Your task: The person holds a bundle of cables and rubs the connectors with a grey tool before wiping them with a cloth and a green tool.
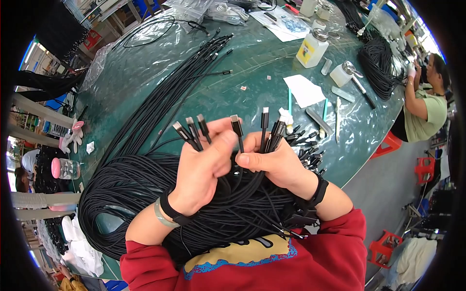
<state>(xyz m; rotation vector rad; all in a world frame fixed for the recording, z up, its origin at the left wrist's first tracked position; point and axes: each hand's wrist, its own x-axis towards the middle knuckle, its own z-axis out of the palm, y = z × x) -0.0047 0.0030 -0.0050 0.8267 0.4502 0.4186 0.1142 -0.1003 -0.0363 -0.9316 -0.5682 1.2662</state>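
Two bare hands meet over a green table, in front of a red sweatshirt. Between them stands a single connector on a thin black cable, its metal tip pointing to the far side. Its long axis runs near to far, leaning slightly left. It lies just right of the left hand's thumb tip, and its cable drops past the right hand's thumb tip, so the left hand is nearer its head and the right hand nearer its cable.

The left hand is curled around cables, with three connector ends fanning out on its left. The right hand is closed around an upright cluster of connectors. Which hand bears the single connector's weight, I cannot tell.

Below and to the left, a large coil of black cables fills the near side; a straighter cable bundle stretches toward the far side. Loose connectors lie right of the right hand. Farther right are white paper and a yellow-labelled bottle.
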